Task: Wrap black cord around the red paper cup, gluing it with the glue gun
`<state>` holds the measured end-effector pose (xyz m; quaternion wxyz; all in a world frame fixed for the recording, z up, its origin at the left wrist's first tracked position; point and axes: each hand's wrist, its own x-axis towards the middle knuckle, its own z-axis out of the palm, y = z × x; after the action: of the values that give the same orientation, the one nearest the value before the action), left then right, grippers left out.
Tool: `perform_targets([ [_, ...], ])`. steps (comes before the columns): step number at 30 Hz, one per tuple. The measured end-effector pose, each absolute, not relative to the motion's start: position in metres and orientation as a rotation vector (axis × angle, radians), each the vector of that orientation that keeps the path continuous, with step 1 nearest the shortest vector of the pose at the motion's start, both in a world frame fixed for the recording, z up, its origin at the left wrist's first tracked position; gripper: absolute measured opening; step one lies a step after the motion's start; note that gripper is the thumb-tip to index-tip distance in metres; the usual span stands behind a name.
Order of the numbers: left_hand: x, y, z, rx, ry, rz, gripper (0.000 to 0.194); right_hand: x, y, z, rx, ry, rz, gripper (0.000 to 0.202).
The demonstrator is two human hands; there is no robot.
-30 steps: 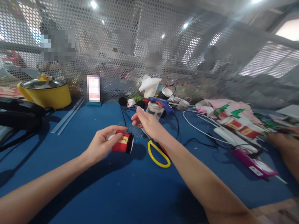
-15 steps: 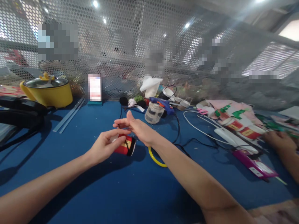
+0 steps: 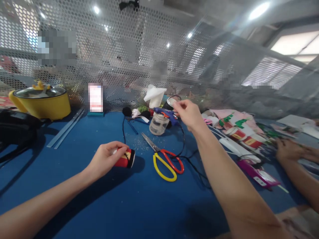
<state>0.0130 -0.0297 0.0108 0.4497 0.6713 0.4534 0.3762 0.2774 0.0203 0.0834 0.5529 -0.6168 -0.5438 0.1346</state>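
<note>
The small red cylindrical cup [image 3: 122, 161], gold-labelled and banded in black at one end, lies sideways in the left hand's [image 3: 106, 160] grasp, left of the yellow-and-red-handled metal scissors [image 3: 156, 150]. The right hand [image 3: 188, 112] has moved from it to beside the blue-and-orange glue gun [image 3: 171, 118], fingertips drawn together, contents unclear, leaving only the left steadying the cup.

A yellow pot [image 3: 47, 105] stands left of two clear strips [image 3: 59, 132] and a phone [image 3: 95, 98].
</note>
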Motion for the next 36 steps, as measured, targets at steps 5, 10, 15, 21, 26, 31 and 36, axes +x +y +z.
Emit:
perform_targets([
  [5, 0.014, -0.03, 0.013, 1.697, 1.213, 0.937, 0.025, 0.297, 0.036, 0.065, -1.611, -1.186, 0.872, 0.022],
  [10, 0.015, -0.031, 0.016, 1.721, 1.253, 0.905, 0.026, 0.294, 0.04, 0.056, -1.568, -1.083, 0.996, 0.013],
  [15, 0.013, -0.03, 0.014, 1.74, 1.324, 0.866, 0.028, 0.286, 0.037, 0.06, -1.475, -0.98, 0.867, 0.013],
  [21, 0.014, -0.027, 0.013, 1.761, 1.307, 0.851, 0.032, 0.263, -0.008, 0.073, -1.297, -1.095, 0.961, 0.012],
  [26, 0.013, -0.026, 0.02, 1.775, 1.346, 0.88, 0.03, 0.24, -0.059, 0.058, -1.206, -1.385, 1.239, 0.021],
  [31, 0.012, -0.025, 0.023, 1.86, 1.405, 0.767, 0.031, 0.227, -0.074, 0.042, -1.305, -1.503, 1.294, 0.015],
  [36, 0.01, -0.023, 0.021, 1.896, 1.432, 0.715, 0.031, 0.218, -0.078, 0.041, -1.384, -1.657, 1.239, 0.015],
])
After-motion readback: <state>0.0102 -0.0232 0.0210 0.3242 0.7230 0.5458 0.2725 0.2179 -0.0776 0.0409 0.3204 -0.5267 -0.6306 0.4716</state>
